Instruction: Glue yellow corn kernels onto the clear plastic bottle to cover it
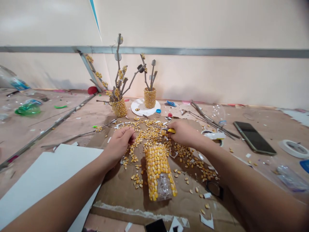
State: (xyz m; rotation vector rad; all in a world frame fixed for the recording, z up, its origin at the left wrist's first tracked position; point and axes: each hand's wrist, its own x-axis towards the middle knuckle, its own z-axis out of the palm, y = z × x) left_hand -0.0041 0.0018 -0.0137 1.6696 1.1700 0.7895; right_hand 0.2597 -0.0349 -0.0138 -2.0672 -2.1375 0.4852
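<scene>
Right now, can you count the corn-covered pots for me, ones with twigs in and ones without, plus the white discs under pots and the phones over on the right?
Corn-covered pots with twigs: 2
Corn-covered pot without twigs: 1
White disc under a pot: 1
Phone on the right: 1
Total: 5

1. Backs onto a cream panelled wall (193,25), evenly lit, with a pale sheen at upper left.
2. Has a grey metal rail (217,51) running across, below a narrow blue strip (94,14).
3. Includes a pinkish-brown ground surface (53,100), crossed diagonally at left by a metal strip (36,140).
</scene>
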